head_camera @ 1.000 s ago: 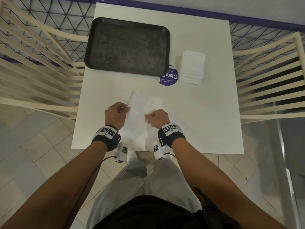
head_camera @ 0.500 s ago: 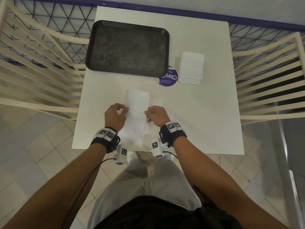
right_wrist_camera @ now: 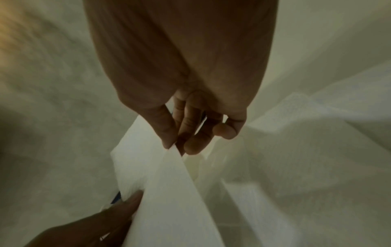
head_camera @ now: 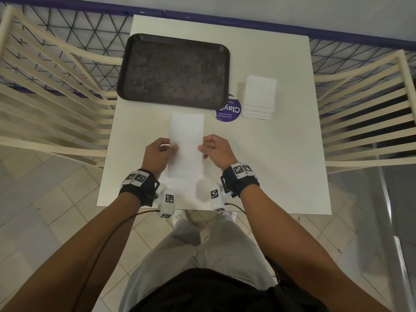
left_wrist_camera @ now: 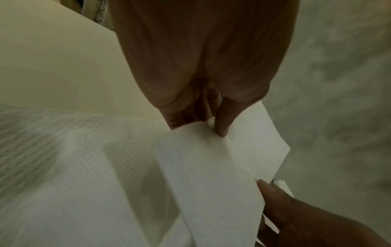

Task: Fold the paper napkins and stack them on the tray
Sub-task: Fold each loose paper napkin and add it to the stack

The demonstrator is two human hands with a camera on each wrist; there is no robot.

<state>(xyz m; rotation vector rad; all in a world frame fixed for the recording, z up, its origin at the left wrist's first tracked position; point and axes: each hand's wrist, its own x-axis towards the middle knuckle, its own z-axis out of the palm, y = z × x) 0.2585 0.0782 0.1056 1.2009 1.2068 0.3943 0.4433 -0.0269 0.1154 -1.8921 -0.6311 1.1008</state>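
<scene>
Since a second ago, both hands have drawn apart and the napkin (head_camera: 186, 145) now forms a long narrow strip on the counter (head_camera: 270, 154), just near of the tray (head_camera: 126, 70). Left hand (head_camera: 157, 155) pinches its left edge; right hand (head_camera: 217, 152) pinches the right edge. Right of the tray sit a purple sticker (head_camera: 229, 111) and a napkin stack (head_camera: 260, 100).
</scene>
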